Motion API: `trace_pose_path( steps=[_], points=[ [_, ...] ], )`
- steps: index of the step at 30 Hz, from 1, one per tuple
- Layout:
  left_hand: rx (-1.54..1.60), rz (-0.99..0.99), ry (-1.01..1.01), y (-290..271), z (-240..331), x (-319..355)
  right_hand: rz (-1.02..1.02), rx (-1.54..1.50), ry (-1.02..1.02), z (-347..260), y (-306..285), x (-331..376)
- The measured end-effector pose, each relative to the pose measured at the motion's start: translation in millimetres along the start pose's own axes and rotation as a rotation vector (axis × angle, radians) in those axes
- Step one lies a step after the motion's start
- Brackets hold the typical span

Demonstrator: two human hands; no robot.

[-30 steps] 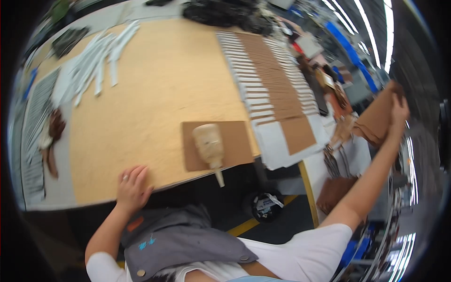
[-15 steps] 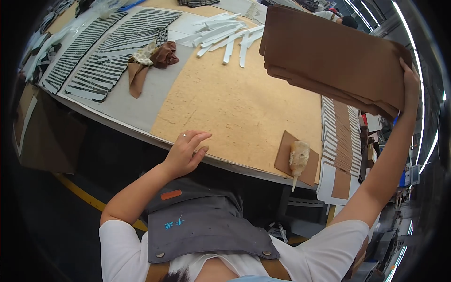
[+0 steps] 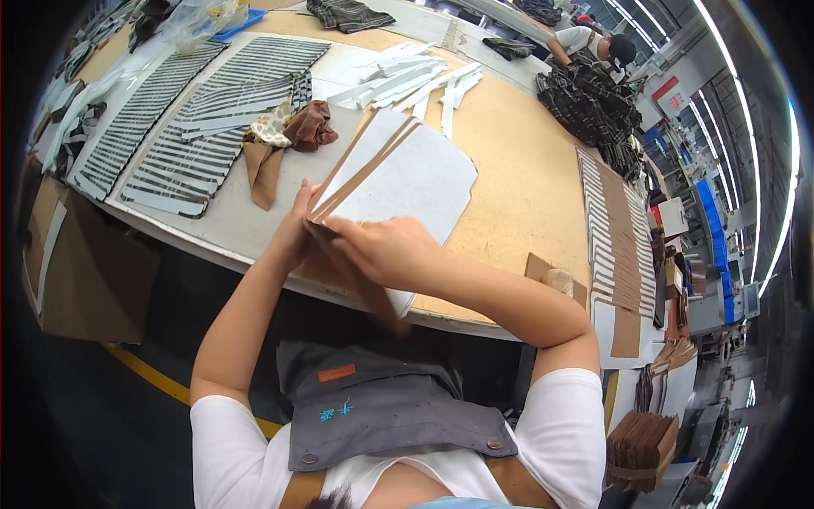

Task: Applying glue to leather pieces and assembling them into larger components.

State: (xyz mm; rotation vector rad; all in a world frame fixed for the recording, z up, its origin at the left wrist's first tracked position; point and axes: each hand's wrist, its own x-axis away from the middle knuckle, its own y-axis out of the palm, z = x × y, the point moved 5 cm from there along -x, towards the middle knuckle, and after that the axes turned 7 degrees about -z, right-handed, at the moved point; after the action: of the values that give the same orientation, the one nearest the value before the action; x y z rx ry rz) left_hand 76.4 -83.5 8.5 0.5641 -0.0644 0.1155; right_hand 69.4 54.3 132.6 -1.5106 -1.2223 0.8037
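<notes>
A stack of brown sheets with white backs is tilted over the table's front part, white side showing. Its left edge is fanned into several brown layers. My left hand is closed round that left edge, its fingers partly behind the sheets. Gripping the same edge from the near side, my right hand has its fingers curled on the layers. Below the hands one brown flap hangs blurred by motion. Beyond my right forearm, a pale squeeze bottle, mostly hidden, lies on a brown piece.
Striped strips lie in rows at the left, beside crumpled brown scraps. White strips are heaped at the back. Brown-and-white strips line the right side. Dark plaid cloth is piled near another person.
The stack has come from the raised right side to the front middle and turned white side up. My left hand, empty before, now grips it too; the right hand has moved inward with it.
</notes>
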Motion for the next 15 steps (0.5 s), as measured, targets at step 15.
trace_pose_path(
  steps=[15],
  points=[
    [-0.958, -0.284, 0.21, 8, 13, -99, 0.614, -0.588, 0.829, 429, -1, -50]
  ],
)
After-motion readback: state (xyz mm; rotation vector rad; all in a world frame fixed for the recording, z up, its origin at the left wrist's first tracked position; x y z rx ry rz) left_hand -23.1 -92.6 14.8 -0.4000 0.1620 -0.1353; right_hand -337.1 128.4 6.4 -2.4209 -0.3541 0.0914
